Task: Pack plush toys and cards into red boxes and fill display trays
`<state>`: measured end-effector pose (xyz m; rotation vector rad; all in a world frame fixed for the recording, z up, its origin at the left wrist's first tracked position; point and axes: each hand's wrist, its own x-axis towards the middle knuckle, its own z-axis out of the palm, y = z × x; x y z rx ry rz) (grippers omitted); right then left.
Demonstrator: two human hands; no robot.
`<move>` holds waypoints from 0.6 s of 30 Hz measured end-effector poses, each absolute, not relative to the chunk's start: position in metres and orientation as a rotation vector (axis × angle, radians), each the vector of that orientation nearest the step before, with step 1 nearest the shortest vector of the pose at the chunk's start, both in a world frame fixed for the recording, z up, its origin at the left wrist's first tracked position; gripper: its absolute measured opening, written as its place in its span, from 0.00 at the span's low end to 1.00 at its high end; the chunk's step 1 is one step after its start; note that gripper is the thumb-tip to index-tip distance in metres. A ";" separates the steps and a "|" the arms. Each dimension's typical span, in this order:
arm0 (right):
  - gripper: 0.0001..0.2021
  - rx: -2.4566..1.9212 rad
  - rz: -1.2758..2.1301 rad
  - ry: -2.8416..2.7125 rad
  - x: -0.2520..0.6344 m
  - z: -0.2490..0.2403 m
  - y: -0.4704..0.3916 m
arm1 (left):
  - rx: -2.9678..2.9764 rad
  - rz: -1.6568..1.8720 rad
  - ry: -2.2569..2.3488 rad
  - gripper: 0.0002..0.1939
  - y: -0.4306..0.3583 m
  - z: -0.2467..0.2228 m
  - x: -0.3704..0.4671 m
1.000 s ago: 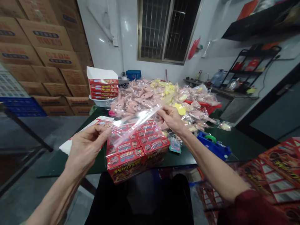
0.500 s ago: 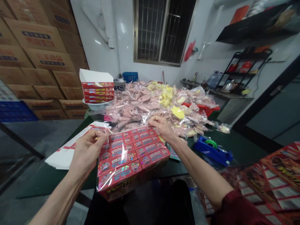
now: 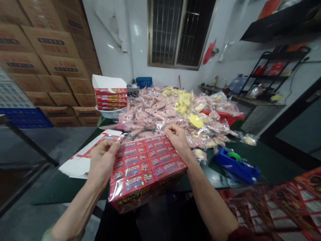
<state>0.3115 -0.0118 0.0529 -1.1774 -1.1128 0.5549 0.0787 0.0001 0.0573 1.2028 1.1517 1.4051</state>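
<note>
In front of me lies a block of small red printed boxes [image 3: 147, 164], set in two rows under shiny clear plastic film. My left hand [image 3: 104, 160] is at its far left corner, thumb and fingers closed in a pinch on the film. At the far right corner, my right hand [image 3: 178, 140] pinches the film in the same way. Flat white and red cartons [image 3: 82, 162] lie beside my left hand. Beyond both hands spreads a big heap of pink and yellow items in clear bags [image 3: 157, 110].
A blue tape dispenser [image 3: 237, 165] sits on the dark green table [image 3: 208, 177] at the right. Back left, an open white-lidded box [image 3: 110, 97] of red packs rests on a pale basin [image 3: 107, 113]. Printed red sheets [image 3: 276, 207] are at lower right; brown cartons [image 3: 57, 43] are stacked left.
The view has turned slightly left, so everything sits further right in the picture. Both hands keep their pinch at the block's far corners.
</note>
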 end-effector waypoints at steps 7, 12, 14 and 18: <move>0.09 -1.189 0.869 -1.186 0.325 0.068 -0.008 | 1.395 1.345 1.171 0.14 0.027 0.060 0.070; 0.10 -1.199 0.973 -1.172 0.334 0.069 0.009 | 1.461 1.298 1.194 0.12 0.037 0.062 0.066; 0.09 -1.203 0.996 -1.153 0.335 0.064 0.015 | 1.392 1.275 1.195 0.13 0.041 0.062 0.065; 0.08 -1.205 1.058 -1.123 0.336 0.051 0.023 | 1.217 1.219 1.197 0.14 0.050 0.059 0.064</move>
